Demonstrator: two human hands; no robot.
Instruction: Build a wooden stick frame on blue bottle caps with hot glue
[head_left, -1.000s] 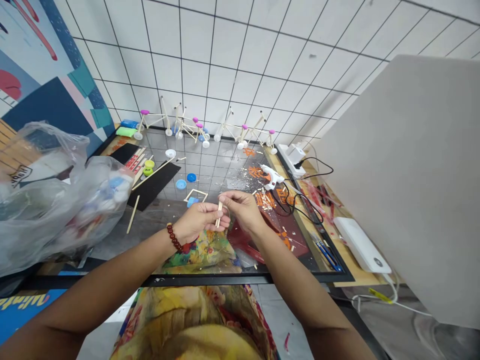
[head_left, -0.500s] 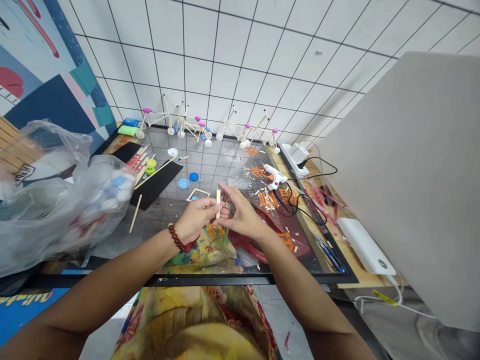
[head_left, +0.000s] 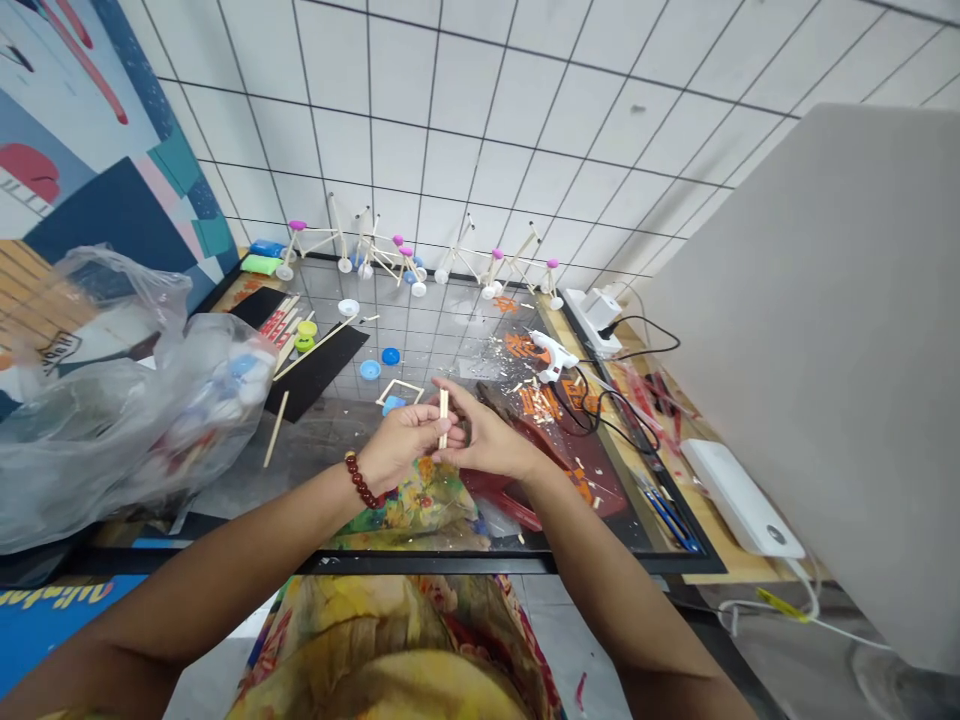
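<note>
Short pale wooden sticks (head_left: 443, 420) stand upright side by side between my two hands, above the dark glossy table near its front. My left hand (head_left: 401, 440), with a beaded bracelet on the wrist, pinches them between thumb and fingers. Around their right side curves my right hand (head_left: 487, 435), thumb and fingers apart, its fingertips close to the sticks; whether it touches them is unclear. Just beyond my left hand lie a small frame of sticks (head_left: 400, 388) and a blue piece partly inside it. Two blue caps (head_left: 391, 356) (head_left: 370, 370) rest behind.
Stick models with white wheels (head_left: 442, 275) line the back wall. A white glue gun (head_left: 553, 355) with black cable and wood scraps lies right. Plastic bags (head_left: 150, 400) fill the left, beside black sheets (head_left: 322, 370) with sticks. A power strip (head_left: 592, 322) sits back right.
The view has shifted slightly, so most things appear a little lower and to the right. My left hand still pinches the sticks, with my right hand curved beside them.
</note>
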